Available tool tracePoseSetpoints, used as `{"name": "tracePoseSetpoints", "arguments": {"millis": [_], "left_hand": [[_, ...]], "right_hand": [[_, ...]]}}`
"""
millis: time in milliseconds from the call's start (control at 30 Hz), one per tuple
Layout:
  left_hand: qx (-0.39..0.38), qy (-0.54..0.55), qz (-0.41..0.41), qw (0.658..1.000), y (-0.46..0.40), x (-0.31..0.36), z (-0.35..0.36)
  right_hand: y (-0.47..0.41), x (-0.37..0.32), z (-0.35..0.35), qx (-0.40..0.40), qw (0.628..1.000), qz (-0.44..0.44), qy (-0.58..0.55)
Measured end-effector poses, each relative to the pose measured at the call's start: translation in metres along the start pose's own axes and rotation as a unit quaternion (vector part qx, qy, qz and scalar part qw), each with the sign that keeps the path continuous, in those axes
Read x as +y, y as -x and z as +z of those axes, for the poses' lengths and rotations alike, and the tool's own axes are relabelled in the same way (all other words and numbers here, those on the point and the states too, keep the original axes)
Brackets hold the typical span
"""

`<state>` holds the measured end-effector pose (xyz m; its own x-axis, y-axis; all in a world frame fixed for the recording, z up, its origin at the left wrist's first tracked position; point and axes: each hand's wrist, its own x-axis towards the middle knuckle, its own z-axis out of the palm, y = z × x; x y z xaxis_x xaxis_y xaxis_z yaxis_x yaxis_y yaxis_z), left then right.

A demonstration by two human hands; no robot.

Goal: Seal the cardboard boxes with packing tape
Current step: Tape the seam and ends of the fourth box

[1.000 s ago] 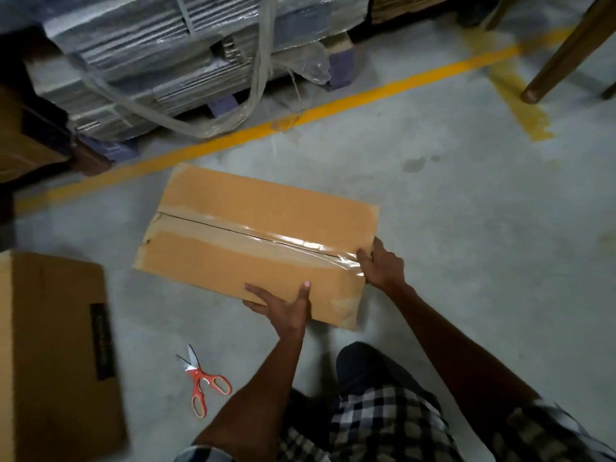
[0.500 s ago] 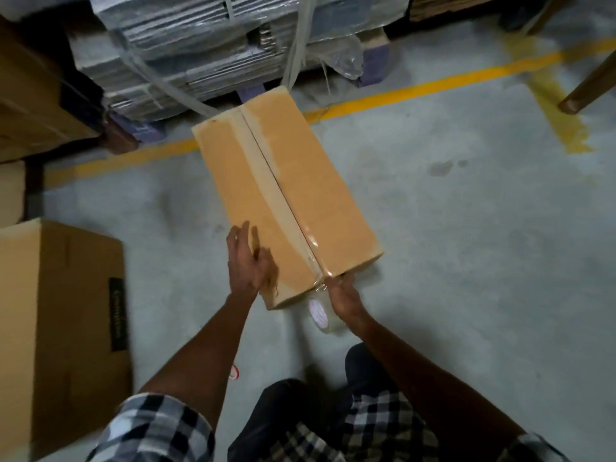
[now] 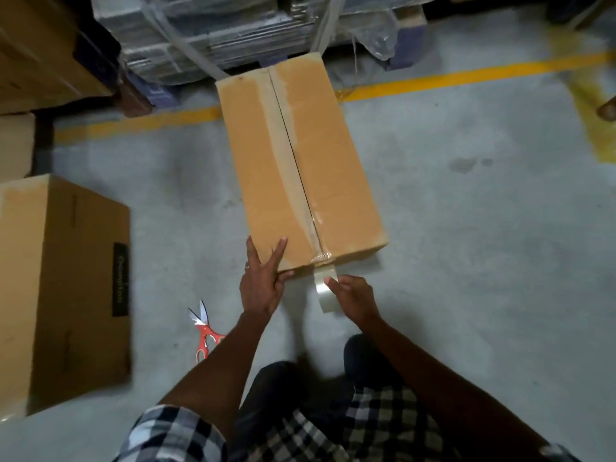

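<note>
Left hand (image 3: 261, 281) lies flat on the cardboard box (image 3: 300, 168); right hand (image 3: 353, 296) pinches the tape roll (image 3: 325, 288), I think. Slack tape could wrinkle off the seam.

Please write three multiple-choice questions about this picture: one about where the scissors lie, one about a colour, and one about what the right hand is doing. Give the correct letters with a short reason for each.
1. Where do the scissors lie?
A. on top of the box
B. on the floor, left of the left hand
C. in the right hand

2. What colour are the scissors' handles?
A. blue
B. green
C. orange-red

3. What is the right hand doing?
A. holding a roll of clear tape
B. resting flat on the floor
C. gripping the scissors

Answers:
1 B: they lie on the concrete floor, beside the forearm, left of the left hand.
2 C: both handle loops are orange-red.
3 A: its fingers hold the tape roll just below the near end of the long box, where the tape strip comes over the edge.
</note>
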<state>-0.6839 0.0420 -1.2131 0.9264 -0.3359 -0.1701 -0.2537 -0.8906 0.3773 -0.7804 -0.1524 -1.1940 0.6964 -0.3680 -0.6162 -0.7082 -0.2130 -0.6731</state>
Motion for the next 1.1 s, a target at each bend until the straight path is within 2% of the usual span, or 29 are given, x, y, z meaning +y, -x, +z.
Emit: {"name": "tracePoseSetpoints", "arguments": {"millis": [67, 133, 167, 233, 300, 367, 433, 500, 567, 600, 700, 867, 1100], "left_hand": [[0.005, -0.040, 0.009, 0.999, -0.012, -0.009, -0.006], [0.049, -0.016, -0.002, 0.999, -0.011, -0.009, -0.006], [0.090, 0.039, -0.028, 0.995, -0.005, -0.005, -0.001], [0.155, 0.193, -0.129, 0.960, 0.020, 0.015, 0.015], [0.110, 0.314, -0.202, 0.921, 0.051, 0.044, 0.028], [0.036, 0.376, -0.212, 0.901, 0.070, 0.061, 0.036], [0.015, 0.395, -0.207, 0.895, 0.072, 0.062, 0.040], [-0.005, 0.379, -0.149, 0.913, 0.060, 0.056, 0.042], [-0.047, 0.352, -0.094, 0.930, 0.049, 0.052, 0.045], [-0.073, 0.358, -0.093, 0.926, 0.045, 0.050, 0.046], [-0.119, 0.423, -0.143, 0.887, 0.041, 0.052, 0.053], [-0.115, 0.461, -0.153, 0.866, 0.048, 0.051, 0.069], [-0.073, 0.496, -0.141, 0.854, 0.061, 0.044, 0.102]], "right_hand": [[-0.004, -0.008, 0.015, 0.013, 1.000, 0.005, -0.020], [-0.008, -0.009, 0.027, 0.030, 0.999, 0.016, -0.037], [-0.010, -0.008, 0.030, 0.035, 0.998, 0.025, -0.043], [-0.011, -0.005, 0.033, 0.035, 0.998, 0.029, -0.044], [-0.011, -0.002, 0.032, 0.030, 0.999, 0.021, -0.035], [-0.010, 0.004, 0.032, 0.012, 1.000, 0.013, -0.025], [-0.006, 0.014, 0.034, -0.006, 0.998, -0.024, -0.051], [0.000, 0.025, 0.034, -0.011, 0.995, -0.073, -0.064], [0.001, 0.029, 0.032, -0.018, 0.994, -0.076, -0.071], [-0.001, 0.029, 0.031, -0.020, 0.995, -0.071, -0.071], [-0.007, 0.030, 0.031, -0.028, 0.996, -0.068, -0.047], [-0.012, 0.040, 0.031, -0.028, 0.999, -0.031, -0.011], [-0.009, 0.060, 0.032, 0.013, 0.994, -0.080, 0.079]]}}
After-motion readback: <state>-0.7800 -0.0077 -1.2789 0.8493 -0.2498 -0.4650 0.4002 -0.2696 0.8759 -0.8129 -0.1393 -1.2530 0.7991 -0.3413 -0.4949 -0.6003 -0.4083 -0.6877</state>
